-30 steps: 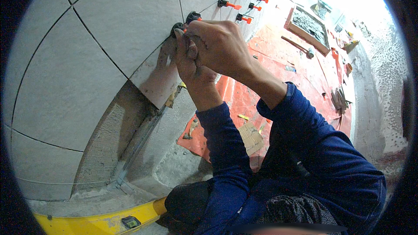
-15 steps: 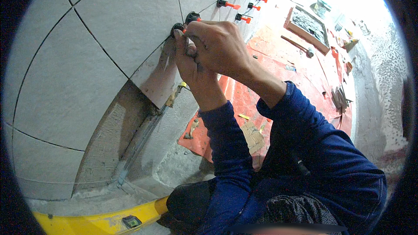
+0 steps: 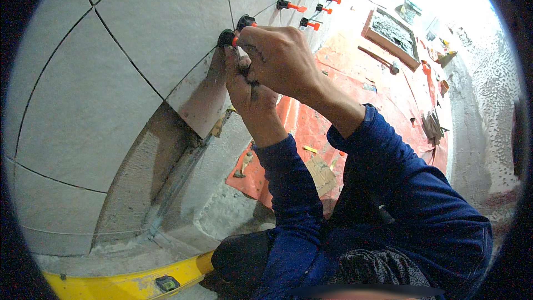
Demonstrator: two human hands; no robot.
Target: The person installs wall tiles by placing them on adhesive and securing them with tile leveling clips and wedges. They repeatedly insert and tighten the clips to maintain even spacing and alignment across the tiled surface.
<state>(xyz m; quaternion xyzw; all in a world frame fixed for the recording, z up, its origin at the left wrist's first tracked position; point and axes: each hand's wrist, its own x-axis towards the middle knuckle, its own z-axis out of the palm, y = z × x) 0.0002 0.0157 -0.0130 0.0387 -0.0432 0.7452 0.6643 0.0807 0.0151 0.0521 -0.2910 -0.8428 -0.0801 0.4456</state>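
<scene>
A tile-levelling clip [image 3: 226, 38] with a round black cap is set at a joint between grey wall tiles [image 3: 166, 28], right at the fingertips of both hands. Its red handle [image 3: 235, 41] is pinched in the curled fingers of the right hand [image 3: 283, 53], by which most of it is hidden. The cap is touched from below by the left hand [image 3: 250, 86]; whether anything is pinched there cannot be told. Another clip [image 3: 245, 23] is seen just beyond the right knuckles, and farther from the hands more red-handled clips [image 3: 291, 5] are lined along the joints. To the right of the hands, well apart from them, a shallow rectangular tray [image 3: 391, 52] is filled with lumpy grey mortar [image 3: 394, 30]. It is laid on red sheeting [image 3: 355, 72], and a wooden-handled hammer [image 3: 377, 58] is placed near its nearer long wall. Below and to the left of the hands, a yellow spirit level [image 3: 122, 283] is laid, with greenish liquid contained in its vial [image 3: 167, 284].
</scene>
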